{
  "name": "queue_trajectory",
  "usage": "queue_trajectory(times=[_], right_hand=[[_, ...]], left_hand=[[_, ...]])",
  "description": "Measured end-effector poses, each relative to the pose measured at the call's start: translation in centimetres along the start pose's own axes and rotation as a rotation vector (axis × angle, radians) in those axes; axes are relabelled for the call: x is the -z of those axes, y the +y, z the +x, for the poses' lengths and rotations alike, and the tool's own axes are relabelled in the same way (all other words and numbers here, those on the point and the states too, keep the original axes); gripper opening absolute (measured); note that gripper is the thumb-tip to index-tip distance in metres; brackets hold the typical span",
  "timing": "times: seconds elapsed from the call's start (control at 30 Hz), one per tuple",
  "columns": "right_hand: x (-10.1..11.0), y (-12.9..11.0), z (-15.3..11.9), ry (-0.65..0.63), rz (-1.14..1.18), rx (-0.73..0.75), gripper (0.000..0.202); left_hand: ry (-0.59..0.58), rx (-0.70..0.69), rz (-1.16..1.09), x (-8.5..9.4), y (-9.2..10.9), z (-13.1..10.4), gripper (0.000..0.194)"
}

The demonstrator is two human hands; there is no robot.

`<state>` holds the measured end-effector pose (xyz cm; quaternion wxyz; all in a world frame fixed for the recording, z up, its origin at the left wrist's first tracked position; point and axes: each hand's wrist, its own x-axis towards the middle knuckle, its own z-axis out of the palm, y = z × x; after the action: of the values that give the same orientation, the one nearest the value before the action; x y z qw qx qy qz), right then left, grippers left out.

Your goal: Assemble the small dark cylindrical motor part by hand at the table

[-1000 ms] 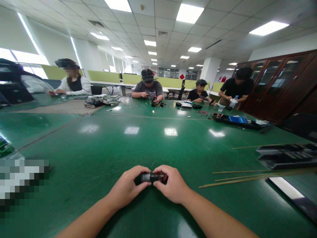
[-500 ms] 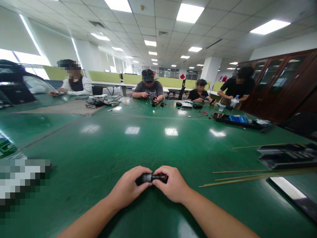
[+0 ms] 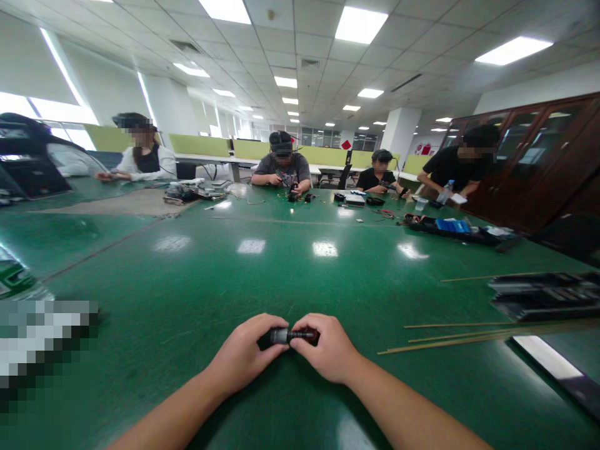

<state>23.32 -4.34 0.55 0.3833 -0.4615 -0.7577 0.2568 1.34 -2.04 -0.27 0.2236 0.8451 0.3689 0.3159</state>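
Observation:
A small dark device [image 3: 280, 336] with a grey block and a ribbed, shaft-like part lies between my hands, low over the green table [image 3: 225, 281]. My left hand [image 3: 246, 350] pinches its left, blocky end between thumb and fingers. On the other side, my right hand [image 3: 323, 347] is closed round the right end, where a dark reddish part shows. The fingertips of both hands nearly meet at the middle of the device. My fingers and palms hide both of its ends in part.
Thin yellowish rods [image 3: 440, 344] lie at the right, beside black channel-shaped parts [image 3: 539, 297] and a flat dark-and-white device [image 3: 548, 359]. A black tray [image 3: 450, 230] with blue items stands farther back. Several people sit or stand across the table.
The person at the far right has leaned and shifted right, and a white item now shows by that person's hands. My hands and the device look unchanged.

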Motion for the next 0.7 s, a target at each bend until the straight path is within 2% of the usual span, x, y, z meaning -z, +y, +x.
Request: queue_trajectory(times=[0.7], right_hand=[[0.02,-0.05,-0.07,0.020,-0.004,-0.008,0.010]], left_hand=[[0.005,-0.003,0.005,0.13,-0.01,0.01,0.025]])
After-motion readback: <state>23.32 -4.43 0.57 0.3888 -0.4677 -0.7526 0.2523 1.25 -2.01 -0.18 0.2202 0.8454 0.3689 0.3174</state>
